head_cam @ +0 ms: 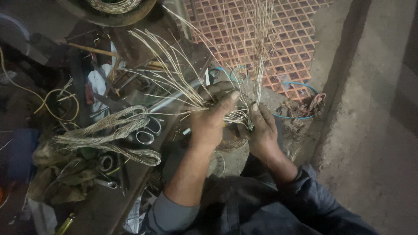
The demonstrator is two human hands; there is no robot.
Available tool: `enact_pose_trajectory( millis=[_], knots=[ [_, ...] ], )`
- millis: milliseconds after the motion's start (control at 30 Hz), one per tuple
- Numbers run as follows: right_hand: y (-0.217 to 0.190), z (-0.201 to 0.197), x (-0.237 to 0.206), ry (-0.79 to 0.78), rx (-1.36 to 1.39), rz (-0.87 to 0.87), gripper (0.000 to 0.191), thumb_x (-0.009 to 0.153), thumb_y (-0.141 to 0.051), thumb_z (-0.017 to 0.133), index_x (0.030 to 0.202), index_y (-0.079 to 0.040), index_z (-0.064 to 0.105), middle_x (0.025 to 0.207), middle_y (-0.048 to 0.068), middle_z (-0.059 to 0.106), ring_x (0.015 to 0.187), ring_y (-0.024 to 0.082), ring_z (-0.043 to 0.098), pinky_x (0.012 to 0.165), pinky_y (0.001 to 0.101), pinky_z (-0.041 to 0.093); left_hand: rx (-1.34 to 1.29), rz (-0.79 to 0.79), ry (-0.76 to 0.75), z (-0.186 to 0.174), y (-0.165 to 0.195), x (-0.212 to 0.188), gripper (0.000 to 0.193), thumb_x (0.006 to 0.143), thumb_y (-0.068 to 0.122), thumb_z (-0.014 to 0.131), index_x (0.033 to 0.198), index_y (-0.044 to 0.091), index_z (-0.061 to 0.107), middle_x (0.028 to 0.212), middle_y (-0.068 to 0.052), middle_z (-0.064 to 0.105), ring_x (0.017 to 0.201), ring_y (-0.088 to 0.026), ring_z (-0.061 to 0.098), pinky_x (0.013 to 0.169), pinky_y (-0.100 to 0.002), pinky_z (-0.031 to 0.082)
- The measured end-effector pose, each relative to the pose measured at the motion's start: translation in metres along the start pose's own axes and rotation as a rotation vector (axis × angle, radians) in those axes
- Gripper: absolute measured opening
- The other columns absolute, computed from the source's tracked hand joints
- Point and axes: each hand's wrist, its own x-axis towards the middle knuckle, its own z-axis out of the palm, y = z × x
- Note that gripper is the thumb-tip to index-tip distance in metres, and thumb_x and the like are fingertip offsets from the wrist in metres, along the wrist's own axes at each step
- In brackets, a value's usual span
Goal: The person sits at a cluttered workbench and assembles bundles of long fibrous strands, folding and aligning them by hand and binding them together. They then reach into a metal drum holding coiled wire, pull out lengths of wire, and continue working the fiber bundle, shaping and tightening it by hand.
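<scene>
Over orange mesh flooring (pixel 300 39), both hands (left (pixel 209 124), right (pixel 261 130)) clamp fingers round splayed pale wires (pixel 237 114).

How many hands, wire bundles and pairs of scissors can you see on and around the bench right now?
Hands: 2, the left hand and the right hand, both gripping the splayed wire bundle.
Wire bundles: 2, the held one and the looped wire bundle on the workbench.
Scissors: 2, one pair, another pair.
Total: 6

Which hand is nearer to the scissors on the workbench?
Left. The left hand is just right of the scissors; the right hand is farther right, beyond the wire bundle.
</scene>
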Motion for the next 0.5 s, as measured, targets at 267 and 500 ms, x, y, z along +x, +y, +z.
enact_pose_trajectory(
  millis=[267, 500],
  knots=[
    [0.008, -0.007, 0.002, 0.107, 0.036, 0.058, 0.026, 0.107, -0.03, 0.053, 0.108, -0.004, 0.061, 0.085, 0.004, 0.06, 0.06, 0.012, 0.048, 0.052, 0.0257, 0.036, 0.478, 0.548, -0.128, -0.024, -0.019, 0.003, 0.019, 0.097, 0.001, 0.069, 0.116, -0.001, 0.066, 0.116, -0.009, 0.07, 0.102, -0.019, 0.07, 0.09, -0.031, 0.06],
    [0.002, 0.0, 0.0, 0.062, -0.038, 0.002, 0.032, 0.11, -0.032, 0.051, 0.107, -0.002, 0.061, 0.08, 0.006, 0.061, 0.057, 0.013, 0.049, 0.051, 0.0261, 0.038, -0.121, 0.151, -0.125, -0.016, -0.011, 0.0, 0.012, 0.093, 0.0, 0.065, 0.104, 0.001, 0.061, 0.109, -0.009, 0.068, 0.095, -0.02, 0.069, 0.086, -0.038, 0.059]
  ],
)
